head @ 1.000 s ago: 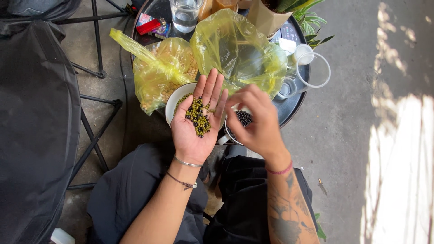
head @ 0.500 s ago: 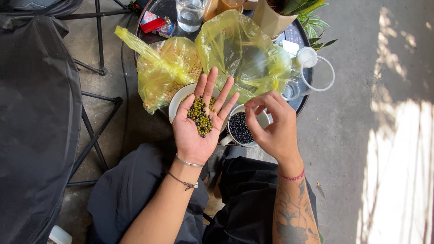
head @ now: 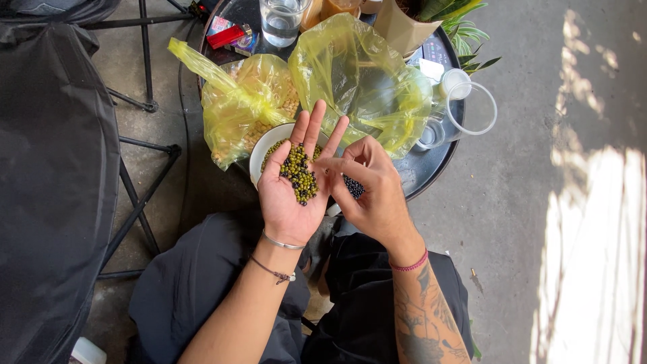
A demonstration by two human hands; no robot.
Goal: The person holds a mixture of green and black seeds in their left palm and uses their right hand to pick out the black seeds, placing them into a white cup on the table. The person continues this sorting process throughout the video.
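Beans [head: 298,174], green with some dark ones, piled in my left hand [head: 294,182]. That hand is palm up, fingers spread wide and flat, held over the white bowl [head: 264,149]. More green beans show in the bowl, under my fingers.

My right hand [head: 374,192] sits just right of the pile, fingers curled narrow, index finger and thumb reaching to the edge of the beans. Can't tell if a bean is pinched between them. Under that hand, right of the bowl, a cup of black beans [head: 352,187], mostly hidden.

The bowl stands at the near edge of the round dark table [head: 431,162]. Behind the bowl, left, a tied yellow bag [head: 244,108] with pale grains inside. Behind the bowl, right, a second yellow bag [head: 367,84], open and loose. Far right of the bowl, a clear lid [head: 472,108] hanging off the table rim, a small white cap [head: 455,82] beside it. At the back, a water glass [head: 282,21], a red lighter [head: 226,35], a plant [head: 453,23]. Left of the table, a black chair frame [head: 145,61] and black cloth [head: 50,175].
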